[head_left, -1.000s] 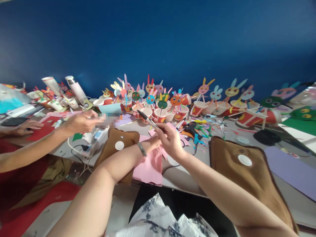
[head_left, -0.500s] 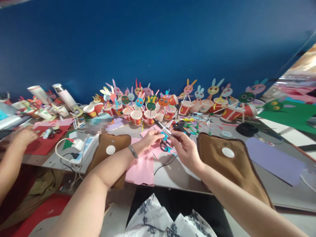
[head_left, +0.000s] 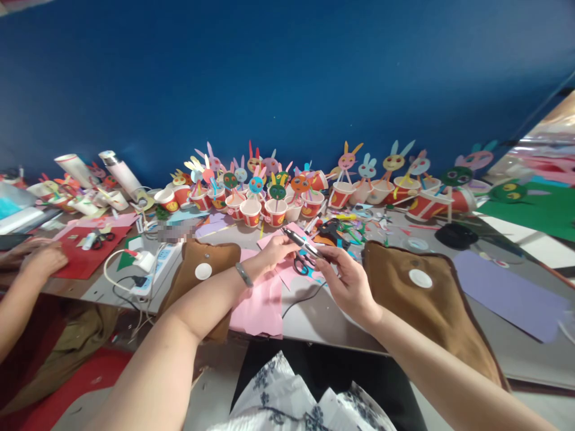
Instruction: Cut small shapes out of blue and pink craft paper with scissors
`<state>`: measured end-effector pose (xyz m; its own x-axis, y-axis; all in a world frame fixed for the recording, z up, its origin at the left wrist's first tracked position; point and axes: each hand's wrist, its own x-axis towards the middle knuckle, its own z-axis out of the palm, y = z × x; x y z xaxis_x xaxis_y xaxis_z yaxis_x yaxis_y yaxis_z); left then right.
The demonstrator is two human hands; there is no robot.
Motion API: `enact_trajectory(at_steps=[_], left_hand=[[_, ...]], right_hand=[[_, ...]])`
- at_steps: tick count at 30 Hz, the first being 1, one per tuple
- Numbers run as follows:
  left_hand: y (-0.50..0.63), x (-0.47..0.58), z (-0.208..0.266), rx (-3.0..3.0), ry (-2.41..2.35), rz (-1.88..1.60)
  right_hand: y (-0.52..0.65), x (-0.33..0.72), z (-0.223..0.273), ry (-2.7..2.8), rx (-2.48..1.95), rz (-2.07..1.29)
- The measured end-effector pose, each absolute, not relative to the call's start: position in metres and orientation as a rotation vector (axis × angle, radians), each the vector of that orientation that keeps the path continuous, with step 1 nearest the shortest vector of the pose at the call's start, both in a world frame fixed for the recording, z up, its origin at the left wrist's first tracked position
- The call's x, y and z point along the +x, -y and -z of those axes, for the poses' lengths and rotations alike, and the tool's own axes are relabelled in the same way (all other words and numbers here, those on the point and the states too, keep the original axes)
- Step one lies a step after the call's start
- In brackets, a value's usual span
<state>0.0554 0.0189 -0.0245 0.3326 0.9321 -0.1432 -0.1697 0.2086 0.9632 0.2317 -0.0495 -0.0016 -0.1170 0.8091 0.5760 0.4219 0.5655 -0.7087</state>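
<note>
Craft room: far along the desk (head_left: 314, 314), rows of paper-cup rabbits (head_left: 274, 203), coloured paper sheets (head_left: 507, 290), scattered offcuts (head_left: 359, 230).

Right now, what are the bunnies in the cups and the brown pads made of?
The bunnies look like flat, matte coloured paper on thin sticks, their edges cleanly cut. The cups seem to be printed paper, red outside and white inside. The brown pads look like soft, fuzzy fabric, perhaps plush; each carries a white round disc.

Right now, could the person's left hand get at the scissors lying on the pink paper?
Probably yes: the left hand hovers just left of the scissors on the pink paper, with nothing between them; the right hand holds a dark tool above.
</note>
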Motion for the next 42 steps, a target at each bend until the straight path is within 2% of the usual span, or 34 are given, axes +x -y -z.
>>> enact_trajectory(at_steps=[14,23,30,35,42], left_hand=[[-0.04,0.059,0.046,1.01,-1.024,-0.933],[-0.033,0.057,0.04,0.979,-1.022,-0.887],[-0.03,0.058,0.035,0.988,-1.026,-0.866],[-0.028,0.058,0.033,1.0,-1.029,-0.881],[-0.027,0.058,0.033,1.001,-1.033,-0.846]], right_hand=[[0.063,0.256,0.007,1.782,-1.083,-0.333],[0.09,0.299,0.006,1.81,-1.168,-0.251],[0.105,0.343,-0.006,1.575,-1.306,-0.102],[0.089,0.389,-0.029,1.182,-1.454,0.069],[0.037,0.45,-0.054,0.776,-1.279,0.134]])
